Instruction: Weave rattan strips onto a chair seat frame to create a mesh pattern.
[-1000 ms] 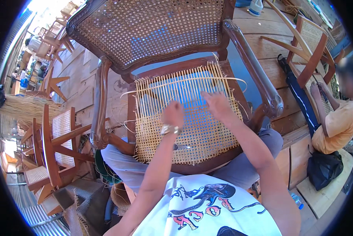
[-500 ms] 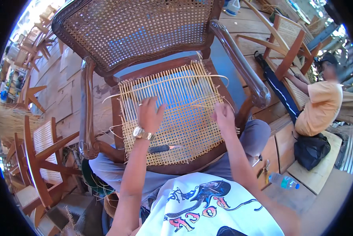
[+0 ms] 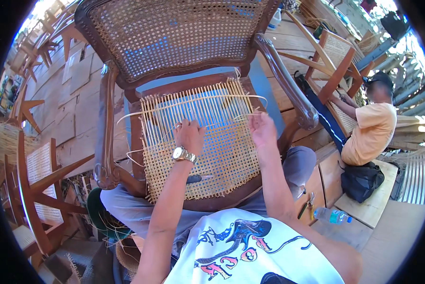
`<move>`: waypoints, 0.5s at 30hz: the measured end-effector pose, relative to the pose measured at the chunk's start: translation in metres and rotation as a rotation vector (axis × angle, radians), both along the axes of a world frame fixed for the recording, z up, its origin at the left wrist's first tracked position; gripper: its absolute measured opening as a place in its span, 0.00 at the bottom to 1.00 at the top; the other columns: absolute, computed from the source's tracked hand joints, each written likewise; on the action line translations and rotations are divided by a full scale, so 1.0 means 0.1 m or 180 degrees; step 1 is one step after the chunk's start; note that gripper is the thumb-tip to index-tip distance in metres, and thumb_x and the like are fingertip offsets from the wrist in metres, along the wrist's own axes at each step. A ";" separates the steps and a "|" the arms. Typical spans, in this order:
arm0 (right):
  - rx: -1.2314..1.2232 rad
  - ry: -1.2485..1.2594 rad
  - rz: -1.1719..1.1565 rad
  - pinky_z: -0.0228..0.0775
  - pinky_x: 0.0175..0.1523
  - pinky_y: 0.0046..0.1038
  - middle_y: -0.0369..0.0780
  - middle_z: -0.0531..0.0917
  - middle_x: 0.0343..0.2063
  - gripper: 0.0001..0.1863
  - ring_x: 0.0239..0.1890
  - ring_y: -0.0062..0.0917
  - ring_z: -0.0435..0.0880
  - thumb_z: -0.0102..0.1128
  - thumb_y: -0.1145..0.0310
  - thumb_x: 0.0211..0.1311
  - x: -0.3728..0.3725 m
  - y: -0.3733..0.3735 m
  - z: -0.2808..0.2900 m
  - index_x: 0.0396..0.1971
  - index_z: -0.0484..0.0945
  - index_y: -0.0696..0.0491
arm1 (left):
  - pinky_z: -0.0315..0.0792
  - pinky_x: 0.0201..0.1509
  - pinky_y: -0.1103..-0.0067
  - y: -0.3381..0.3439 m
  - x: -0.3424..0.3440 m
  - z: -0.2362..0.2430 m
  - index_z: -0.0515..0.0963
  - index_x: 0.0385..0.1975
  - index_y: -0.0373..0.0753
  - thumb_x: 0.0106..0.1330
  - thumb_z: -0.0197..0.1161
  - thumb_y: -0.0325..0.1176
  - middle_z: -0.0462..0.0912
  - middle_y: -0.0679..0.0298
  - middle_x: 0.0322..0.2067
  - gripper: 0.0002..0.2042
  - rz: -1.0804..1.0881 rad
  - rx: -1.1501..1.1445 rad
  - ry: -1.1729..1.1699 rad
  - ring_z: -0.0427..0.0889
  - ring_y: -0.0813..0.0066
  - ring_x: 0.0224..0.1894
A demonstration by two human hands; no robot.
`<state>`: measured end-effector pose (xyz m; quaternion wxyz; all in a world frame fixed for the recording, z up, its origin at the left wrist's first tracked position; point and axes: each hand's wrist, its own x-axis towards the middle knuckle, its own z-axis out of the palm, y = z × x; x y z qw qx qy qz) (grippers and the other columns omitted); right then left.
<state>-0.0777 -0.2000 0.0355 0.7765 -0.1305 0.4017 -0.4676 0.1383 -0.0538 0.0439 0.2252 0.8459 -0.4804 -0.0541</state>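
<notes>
A dark wooden armchair [image 3: 109, 142] has a cane back and a partly woven seat [image 3: 207, 165] of pale strips, denser toward me, with a long strip [image 3: 224, 97] lying across its upper part. My left hand [image 3: 189, 137] rests on the weave, fingers bent and apart on the strips. My right hand [image 3: 262, 130] pinches a thin cane strand [image 3: 243, 116] at the seat's right edge. A dark-handled tool [image 3: 197, 179] lies on the weave beside my left wrist.
A co-worker [image 3: 371, 123] in a pale orange shirt sits right, at another chair [image 3: 328, 75]. A black bag [image 3: 361, 182], water bottle [image 3: 331, 215] and pliers [image 3: 308, 206] lie lower right. More chair frames [image 3: 37, 189] and loose cane [image 3: 18, 137] fill the left.
My right hand has moved from over the weave to the seat's right edge and closed on a strand. My left hand has shifted across the weave, its fingers less balled.
</notes>
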 end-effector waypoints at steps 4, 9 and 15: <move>-0.1236 0.0317 0.0454 0.77 0.44 0.31 0.39 0.83 0.35 0.05 0.39 0.29 0.83 0.61 0.67 0.67 0.03 -0.11 0.44 0.37 0.77 0.51 | 0.75 0.36 0.63 -0.08 0.01 0.08 0.80 0.28 0.40 0.61 0.68 0.47 0.82 0.57 0.25 0.15 -0.0100 -0.0053 0.0485 0.82 0.56 0.31; -0.2689 0.3592 0.1989 0.74 0.42 0.27 0.40 0.85 0.29 0.18 0.33 0.25 0.83 0.60 0.55 0.68 -0.04 -0.38 0.90 0.33 0.84 0.57 | 0.75 0.28 0.64 -0.12 0.10 0.04 0.79 0.22 0.40 0.60 0.69 0.51 0.83 0.58 0.19 0.19 0.0050 0.0084 0.1014 0.83 0.57 0.24; -0.2928 0.6144 0.2534 0.74 0.49 0.44 0.55 0.84 0.31 0.39 0.40 0.44 0.86 0.30 0.38 0.74 0.11 -0.53 1.10 0.38 0.84 0.59 | 0.75 0.30 0.61 0.21 0.22 0.07 0.80 0.26 0.41 0.60 0.69 0.51 0.83 0.58 0.22 0.18 0.0599 0.0528 0.0199 0.84 0.53 0.27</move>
